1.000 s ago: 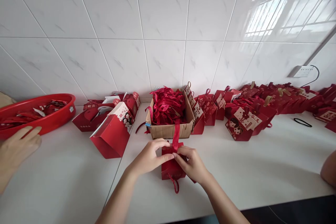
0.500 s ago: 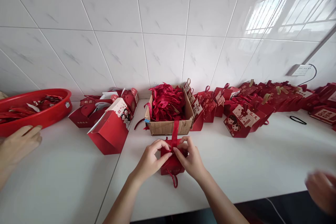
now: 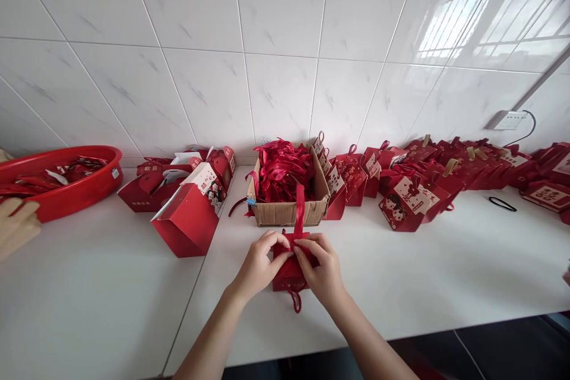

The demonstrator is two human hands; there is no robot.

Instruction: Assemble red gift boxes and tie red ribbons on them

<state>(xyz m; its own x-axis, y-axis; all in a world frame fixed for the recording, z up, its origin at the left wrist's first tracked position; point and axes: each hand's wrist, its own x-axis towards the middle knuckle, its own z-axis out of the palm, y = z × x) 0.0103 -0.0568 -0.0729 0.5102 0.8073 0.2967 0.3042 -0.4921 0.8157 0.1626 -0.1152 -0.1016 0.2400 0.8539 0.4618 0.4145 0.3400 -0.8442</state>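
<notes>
A small red gift box lies on the white table in front of me, a twisted cord loop hanging from its near side. Over its top, my left hand pinches a red ribbon between thumb and fingertips. My right hand grips the same ribbon just beside it, the fingertips of both hands almost meeting. One end of the ribbon runs up against the front of a cardboard box, which is heaped with red ribbons. My fingers hide the exact place where the ribbon is held.
Red gift boxes stand to the left, near a red basin of packets. Another person's hand is at the basin. Many tagged red boxes line the wall on the right. A black loop lies near them.
My fingertips have shifted slightly on the ribbon and remain close together. The other person's hand at left has moved further left. The blurred hand at lower right has almost left the view.
</notes>
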